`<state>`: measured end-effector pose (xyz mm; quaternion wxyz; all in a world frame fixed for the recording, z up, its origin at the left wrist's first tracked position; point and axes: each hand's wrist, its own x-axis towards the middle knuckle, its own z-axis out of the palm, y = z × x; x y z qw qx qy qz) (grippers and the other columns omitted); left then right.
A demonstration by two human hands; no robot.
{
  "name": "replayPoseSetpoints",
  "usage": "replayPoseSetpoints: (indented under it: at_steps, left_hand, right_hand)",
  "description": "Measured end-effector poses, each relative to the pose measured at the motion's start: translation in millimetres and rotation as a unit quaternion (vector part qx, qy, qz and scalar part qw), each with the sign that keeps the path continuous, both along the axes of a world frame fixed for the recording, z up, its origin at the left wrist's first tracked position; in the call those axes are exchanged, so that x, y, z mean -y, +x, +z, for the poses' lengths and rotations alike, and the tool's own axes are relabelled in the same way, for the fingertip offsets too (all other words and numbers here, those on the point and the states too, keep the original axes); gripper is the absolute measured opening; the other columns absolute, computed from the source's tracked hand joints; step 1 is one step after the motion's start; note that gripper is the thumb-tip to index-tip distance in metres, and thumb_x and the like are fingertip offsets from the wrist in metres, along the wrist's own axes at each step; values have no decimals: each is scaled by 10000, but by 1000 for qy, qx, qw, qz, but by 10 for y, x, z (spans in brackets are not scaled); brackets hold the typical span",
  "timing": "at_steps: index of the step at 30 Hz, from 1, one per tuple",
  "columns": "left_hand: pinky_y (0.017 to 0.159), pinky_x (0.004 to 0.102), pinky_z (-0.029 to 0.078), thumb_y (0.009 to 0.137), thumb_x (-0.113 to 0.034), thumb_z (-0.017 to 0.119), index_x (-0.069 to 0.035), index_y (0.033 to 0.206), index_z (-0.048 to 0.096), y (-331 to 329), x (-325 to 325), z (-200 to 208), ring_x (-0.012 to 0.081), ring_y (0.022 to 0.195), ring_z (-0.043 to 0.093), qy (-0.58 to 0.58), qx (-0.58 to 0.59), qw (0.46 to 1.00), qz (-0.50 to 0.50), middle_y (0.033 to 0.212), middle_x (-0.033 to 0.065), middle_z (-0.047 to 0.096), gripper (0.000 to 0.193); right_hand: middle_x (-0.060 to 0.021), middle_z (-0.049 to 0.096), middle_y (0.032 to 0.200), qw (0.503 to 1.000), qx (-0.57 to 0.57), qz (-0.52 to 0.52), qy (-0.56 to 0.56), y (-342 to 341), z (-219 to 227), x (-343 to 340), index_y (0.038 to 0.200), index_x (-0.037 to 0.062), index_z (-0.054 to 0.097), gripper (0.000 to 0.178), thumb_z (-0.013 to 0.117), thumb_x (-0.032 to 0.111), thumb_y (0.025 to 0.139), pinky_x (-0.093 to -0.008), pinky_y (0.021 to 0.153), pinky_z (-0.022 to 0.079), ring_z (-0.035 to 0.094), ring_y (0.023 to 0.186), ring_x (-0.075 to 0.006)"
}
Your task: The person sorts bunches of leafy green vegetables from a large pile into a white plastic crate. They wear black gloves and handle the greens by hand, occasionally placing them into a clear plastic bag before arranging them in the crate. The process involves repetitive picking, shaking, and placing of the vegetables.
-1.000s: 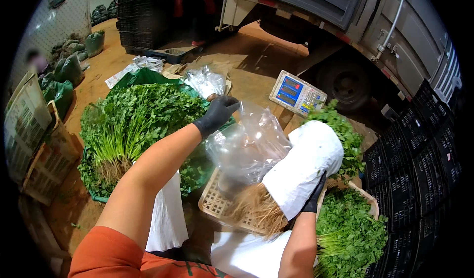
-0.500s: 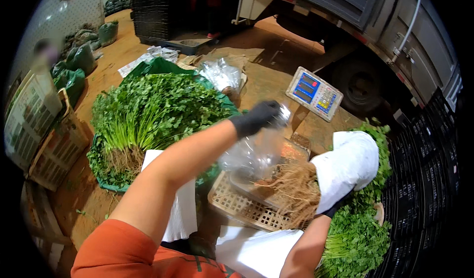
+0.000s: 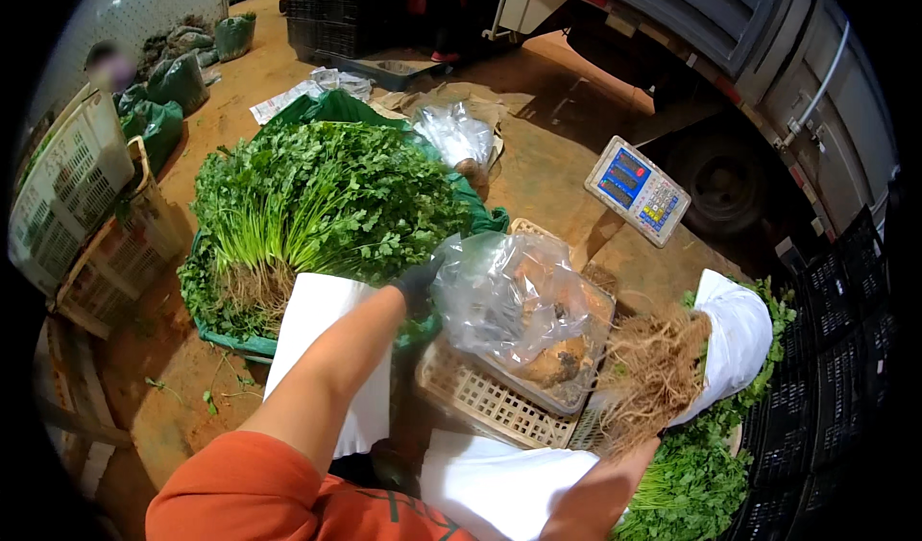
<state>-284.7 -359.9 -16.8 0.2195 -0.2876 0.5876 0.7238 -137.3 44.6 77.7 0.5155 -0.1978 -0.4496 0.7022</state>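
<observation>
My left hand [image 3: 420, 287], in a dark glove, pinches the edge of a clear plastic bag [image 3: 514, 296]. The bag hangs over the scale's tray [image 3: 567, 397], which stands on a beige plastic crate [image 3: 471, 387]. On the right, a bunch of leafy greens [image 3: 658, 363], its long brown roots toward me, is wrapped in white paper [image 3: 735, 339]. My right arm reaches under this bunch and holds it up; the roots and wrap mostly hide my right hand. A large pile of the same greens [image 3: 327, 195] lies to the left in a green sack [image 3: 490, 216].
A scale display [image 3: 638, 191] rises beyond the crate. White paper sheets [image 3: 499, 483] lie near me, with more greens [image 3: 691, 474] at right. Black crates [image 3: 816, 378] line the right side. Clear bags [image 3: 456, 136] lie behind; a truck [image 3: 663, 13] and a person [image 3: 110, 66] are farther back.
My left hand has swung down and left, drawing the clear bag with it and spreading it over the tray. The wrapped bunch has shifted right, off the tray.
</observation>
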Motion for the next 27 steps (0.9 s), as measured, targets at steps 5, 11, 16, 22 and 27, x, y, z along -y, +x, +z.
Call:
replayPoseSetpoints:
  at_steps: [5,11,16,22,27]
  left_hand:
    - [630,333,460,668,-280,673,-19,932,594,-408,-209,-948,209,691,572,-160,-234,959,-27,857,144,596,380]
    - [699,313,454,650,-147,646,-7,1031,540,31,-308,-195,218,787,580,-185,-507,811,-226,897,162,596,420]
    - [730,311,441,765,-278,598,-1,1128,473,106,268,34,187,795,533,53,-249,858,-446,1029,98,540,473]
    - [582,355,448,789,-450,504,-27,949,516,-125,472,-845,195,695,535,55,-136,958,-245,789,74,527,453]
    - [564,372,444,795,-421,508,-39,925,548,-111,22,-1746,216,597,532,-94,-245,911,-319,675,72,533,406]
  right_hand:
    - [-119,368,1266,995,-47,86,-21,-265,76,153,1268,56,314,601,374,454,821,-423,935,316,387,1121,-292]
    - [-118,369,1268,955,-75,267,-109,-694,-98,385,1263,56,323,597,383,443,814,-427,942,309,381,1129,-297]
    - [-118,370,1269,913,-71,364,-169,-816,-477,637,1260,56,330,593,391,434,808,-430,947,302,376,1136,-302]
    - [-121,370,1275,883,-27,440,-160,-949,-786,435,1259,50,335,626,448,427,773,-443,958,283,360,1151,-320]
    - [-133,372,1269,917,3,384,-104,-941,-845,188,1259,39,327,634,487,401,763,-438,961,282,358,1150,-317]
